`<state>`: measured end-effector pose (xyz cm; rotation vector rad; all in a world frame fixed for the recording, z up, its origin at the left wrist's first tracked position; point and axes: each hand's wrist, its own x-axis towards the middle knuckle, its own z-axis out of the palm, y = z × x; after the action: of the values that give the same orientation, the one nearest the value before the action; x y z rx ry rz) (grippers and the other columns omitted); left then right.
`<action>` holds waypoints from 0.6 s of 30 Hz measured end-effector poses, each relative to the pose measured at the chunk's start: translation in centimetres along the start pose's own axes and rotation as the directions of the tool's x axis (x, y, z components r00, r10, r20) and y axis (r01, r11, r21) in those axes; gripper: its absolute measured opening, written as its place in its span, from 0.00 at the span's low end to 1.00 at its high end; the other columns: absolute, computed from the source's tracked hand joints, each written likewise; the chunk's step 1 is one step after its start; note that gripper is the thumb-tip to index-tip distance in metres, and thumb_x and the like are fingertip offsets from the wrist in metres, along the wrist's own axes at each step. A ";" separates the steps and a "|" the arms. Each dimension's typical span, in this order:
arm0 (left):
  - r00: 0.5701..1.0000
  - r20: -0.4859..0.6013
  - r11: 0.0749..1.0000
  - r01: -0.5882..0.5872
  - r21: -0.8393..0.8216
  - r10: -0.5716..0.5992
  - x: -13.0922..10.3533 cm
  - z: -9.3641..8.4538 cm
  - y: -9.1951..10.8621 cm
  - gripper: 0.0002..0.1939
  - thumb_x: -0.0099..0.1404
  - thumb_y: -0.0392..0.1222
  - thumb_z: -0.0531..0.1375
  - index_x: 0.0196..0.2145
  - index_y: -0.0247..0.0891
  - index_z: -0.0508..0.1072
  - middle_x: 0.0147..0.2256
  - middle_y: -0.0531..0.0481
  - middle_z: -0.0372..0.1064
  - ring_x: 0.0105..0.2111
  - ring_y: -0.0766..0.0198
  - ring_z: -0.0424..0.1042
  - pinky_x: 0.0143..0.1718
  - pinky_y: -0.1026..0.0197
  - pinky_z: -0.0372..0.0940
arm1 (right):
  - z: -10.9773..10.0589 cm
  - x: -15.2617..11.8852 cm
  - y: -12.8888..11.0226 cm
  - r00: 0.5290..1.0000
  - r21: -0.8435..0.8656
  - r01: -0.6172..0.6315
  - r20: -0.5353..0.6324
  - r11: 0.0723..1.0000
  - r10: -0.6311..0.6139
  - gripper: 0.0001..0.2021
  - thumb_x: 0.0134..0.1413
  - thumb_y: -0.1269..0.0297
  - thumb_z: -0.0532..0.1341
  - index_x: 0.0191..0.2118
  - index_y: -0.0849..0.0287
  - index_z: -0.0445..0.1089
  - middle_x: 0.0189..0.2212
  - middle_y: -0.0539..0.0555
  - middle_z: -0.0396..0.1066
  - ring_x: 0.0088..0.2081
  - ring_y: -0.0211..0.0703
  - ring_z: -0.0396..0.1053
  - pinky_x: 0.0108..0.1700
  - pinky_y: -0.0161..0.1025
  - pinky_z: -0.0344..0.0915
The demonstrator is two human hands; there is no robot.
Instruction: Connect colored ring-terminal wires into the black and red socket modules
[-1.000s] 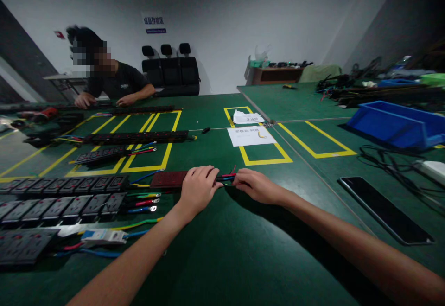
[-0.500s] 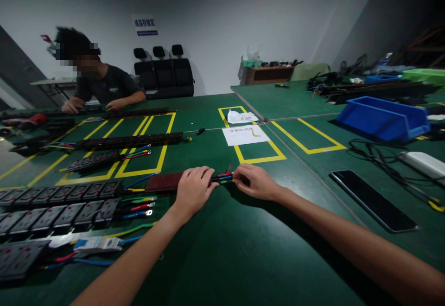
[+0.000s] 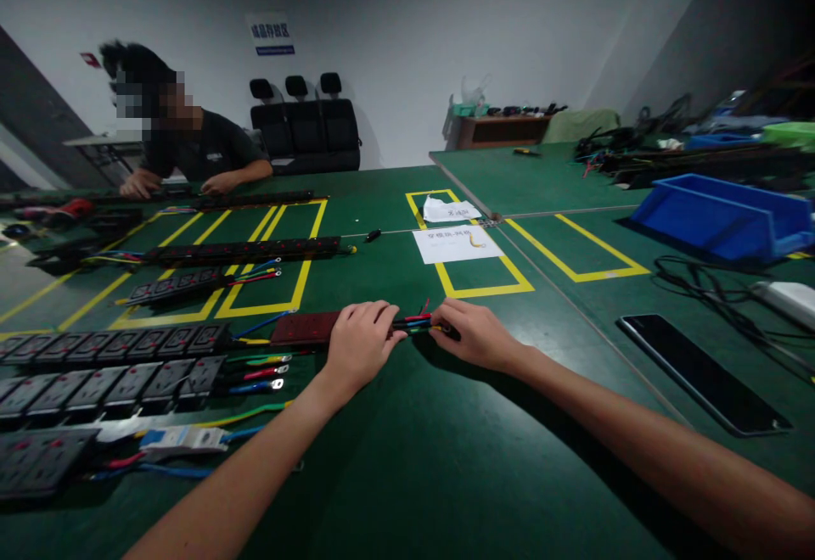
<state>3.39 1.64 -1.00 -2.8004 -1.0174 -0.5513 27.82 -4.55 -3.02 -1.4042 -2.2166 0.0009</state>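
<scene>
While the left hand [image 3: 362, 344], fingers bent, grips a dark red socket strip [image 3: 304, 328] left of the smartphone [image 3: 704, 373], the right hand [image 3: 474, 333] pinches its coloured wires [image 3: 413, 323].

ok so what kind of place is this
Probably a small assembly workshop for power strips: rows of black socket modules trail wires with metal ring ends, yellow tape outlines mark zones on the green workbench, and another person works across it.
</scene>
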 end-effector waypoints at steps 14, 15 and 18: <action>1.000 0.008 1.000 0.006 0.002 -0.006 0.0 -0.1 0.1 0.21 0.70 0.49 0.64 0.56 0.38 0.72 0.54 0.44 0.74 0.54 0.52 0.71 0.53 0.48 0.64 | 0.0 -0.1 0.2 0.994 0.157 -0.010 0.112 0.988 -0.008 0.09 0.71 0.63 0.55 0.47 0.55 0.72 0.40 0.54 0.68 0.37 0.42 0.69 0.39 0.38 0.63; 1.000 0.006 1.000 0.007 0.003 -0.007 0.0 -0.1 0.1 0.21 0.70 0.49 0.64 0.56 0.39 0.72 0.54 0.44 0.74 0.54 0.52 0.71 0.53 0.48 0.64 | 0.0 -0.1 0.2 0.993 0.178 -0.022 0.116 0.984 0.001 0.09 0.71 0.63 0.55 0.47 0.55 0.73 0.40 0.54 0.68 0.37 0.42 0.68 0.39 0.38 0.64; 1.000 0.001 1.000 0.006 0.008 -0.006 0.0 -0.1 0.2 0.20 0.70 0.50 0.64 0.56 0.39 0.72 0.54 0.43 0.74 0.54 0.52 0.72 0.53 0.48 0.64 | -0.1 0.0 0.2 0.990 0.206 -0.046 0.140 0.978 0.017 0.09 0.70 0.64 0.56 0.45 0.54 0.74 0.39 0.54 0.68 0.37 0.42 0.69 0.41 0.39 0.64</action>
<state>3.48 1.53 -0.90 -2.7921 -1.0263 -0.5460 27.98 -4.49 -3.02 -1.3585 -2.2287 0.3417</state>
